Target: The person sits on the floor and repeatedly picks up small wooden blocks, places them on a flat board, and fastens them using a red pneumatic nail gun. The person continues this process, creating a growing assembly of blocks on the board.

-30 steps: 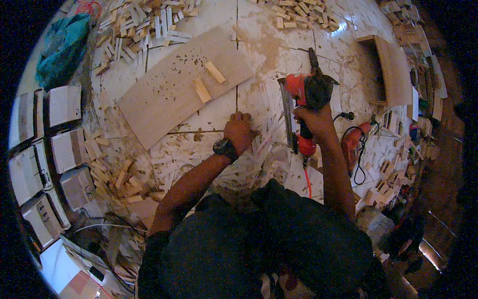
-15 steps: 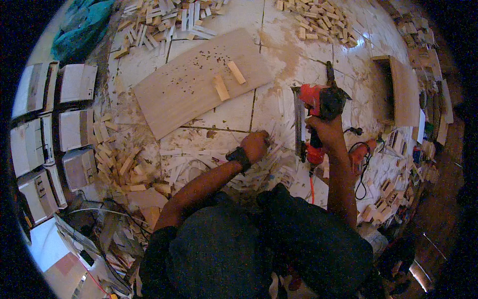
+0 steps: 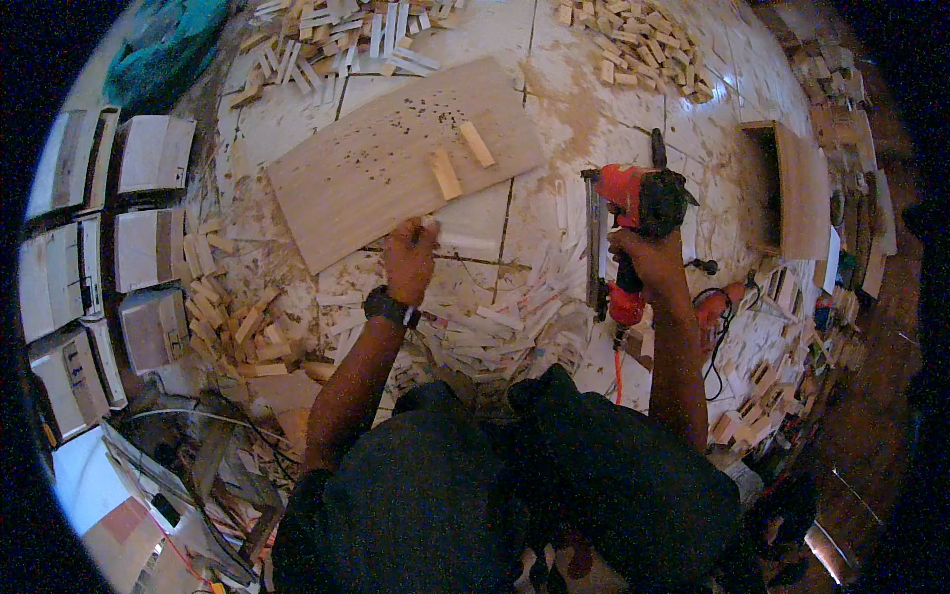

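Observation:
My right hand is wrapped round the grip of a red and black nail gun, held upright over the floor with an orange hose at its lower end. My left hand, with a dark watch on the wrist, is at the near edge of a flat wooden board. Its fingers are curled together; whatever they may hold is too small to make out. Two pale wood blocks lie on the board, and small dark bits are scattered across it.
Loose wood strips and blocks are heaped at the back. More blocks lie at left beside stacked white boxes. An open wooden box stands at right, with a red corded tool nearer me. Shavings and scraps cover the near floor.
My left hand has moved left and away from me, from over the floor scraps to the board's near edge. My right hand and the nail gun have barely moved.

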Demonstrator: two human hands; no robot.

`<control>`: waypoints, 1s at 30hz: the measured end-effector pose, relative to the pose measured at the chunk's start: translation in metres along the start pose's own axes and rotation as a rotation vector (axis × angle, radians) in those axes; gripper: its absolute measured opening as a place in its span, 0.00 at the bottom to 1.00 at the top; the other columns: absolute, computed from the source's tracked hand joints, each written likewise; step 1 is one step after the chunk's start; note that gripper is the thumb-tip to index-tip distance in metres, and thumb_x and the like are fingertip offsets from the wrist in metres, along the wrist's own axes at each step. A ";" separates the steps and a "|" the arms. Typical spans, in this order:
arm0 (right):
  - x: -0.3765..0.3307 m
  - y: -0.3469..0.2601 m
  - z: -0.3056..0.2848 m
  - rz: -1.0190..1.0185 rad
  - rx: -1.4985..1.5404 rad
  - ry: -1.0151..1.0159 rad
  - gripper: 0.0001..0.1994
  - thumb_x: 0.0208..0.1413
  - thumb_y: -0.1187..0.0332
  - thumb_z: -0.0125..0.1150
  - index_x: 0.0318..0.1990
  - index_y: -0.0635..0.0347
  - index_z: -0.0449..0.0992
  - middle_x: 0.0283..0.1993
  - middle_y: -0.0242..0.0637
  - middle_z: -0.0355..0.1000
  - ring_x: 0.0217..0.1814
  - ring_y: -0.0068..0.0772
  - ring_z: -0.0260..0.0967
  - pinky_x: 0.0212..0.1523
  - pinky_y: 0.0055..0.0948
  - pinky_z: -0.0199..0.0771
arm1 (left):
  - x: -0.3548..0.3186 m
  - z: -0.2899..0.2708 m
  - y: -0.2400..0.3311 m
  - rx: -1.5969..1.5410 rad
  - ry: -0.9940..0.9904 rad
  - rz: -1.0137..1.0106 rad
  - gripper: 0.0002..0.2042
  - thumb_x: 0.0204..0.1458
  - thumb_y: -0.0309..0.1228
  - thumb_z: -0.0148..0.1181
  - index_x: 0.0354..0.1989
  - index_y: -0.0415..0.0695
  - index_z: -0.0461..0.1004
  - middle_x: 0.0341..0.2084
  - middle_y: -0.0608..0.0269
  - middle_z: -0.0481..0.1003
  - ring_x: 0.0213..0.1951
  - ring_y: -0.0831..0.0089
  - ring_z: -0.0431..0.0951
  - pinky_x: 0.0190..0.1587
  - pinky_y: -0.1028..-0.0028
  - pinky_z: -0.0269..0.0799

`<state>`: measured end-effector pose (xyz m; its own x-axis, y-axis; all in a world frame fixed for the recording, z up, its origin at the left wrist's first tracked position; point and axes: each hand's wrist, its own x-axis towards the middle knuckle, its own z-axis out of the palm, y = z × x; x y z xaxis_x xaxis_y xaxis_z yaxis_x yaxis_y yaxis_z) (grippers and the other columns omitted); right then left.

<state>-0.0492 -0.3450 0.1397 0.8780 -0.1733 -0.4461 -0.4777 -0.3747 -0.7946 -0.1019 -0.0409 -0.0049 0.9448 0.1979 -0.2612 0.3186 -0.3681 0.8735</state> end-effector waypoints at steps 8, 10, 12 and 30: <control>-0.005 -0.030 0.032 -0.019 0.056 -0.088 0.23 0.35 0.80 0.62 0.45 0.59 0.68 0.34 0.35 0.70 0.27 0.26 0.68 0.26 0.26 0.72 | 0.055 -0.008 0.009 -0.577 0.380 -0.317 0.09 0.50 0.30 0.60 0.32 0.35 0.73 0.21 0.65 0.73 0.21 0.79 0.69 0.24 0.77 0.64; -0.006 -0.037 0.040 -0.074 0.078 -0.111 0.22 0.35 0.80 0.63 0.44 0.59 0.68 0.34 0.35 0.71 0.27 0.26 0.69 0.25 0.26 0.72 | 0.055 -0.007 0.010 -0.434 0.357 -0.296 0.09 0.49 0.29 0.61 0.33 0.35 0.73 0.22 0.66 0.73 0.22 0.80 0.70 0.24 0.78 0.64; -0.004 -0.040 0.048 -0.171 -0.034 -0.122 0.21 0.35 0.80 0.63 0.43 0.60 0.69 0.33 0.35 0.71 0.26 0.26 0.69 0.25 0.26 0.72 | 0.052 -0.008 0.013 -0.495 0.342 -0.295 0.10 0.49 0.29 0.61 0.35 0.35 0.73 0.22 0.65 0.73 0.22 0.79 0.70 0.24 0.78 0.64; 0.009 -0.040 0.081 -0.189 -0.107 -0.167 0.15 0.35 0.79 0.62 0.36 0.61 0.69 0.26 0.30 0.68 0.23 0.24 0.66 0.23 0.24 0.68 | 0.047 -0.031 0.006 -0.214 -0.215 -0.084 0.11 0.49 0.37 0.61 0.27 0.40 0.77 0.19 0.66 0.76 0.22 0.80 0.72 0.27 0.78 0.67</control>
<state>-0.0242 -0.2578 0.1345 0.9300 0.0582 -0.3629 -0.2921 -0.4820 -0.8260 -0.0583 -0.0052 0.0008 0.9179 0.0146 -0.3966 0.3939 -0.1549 0.9060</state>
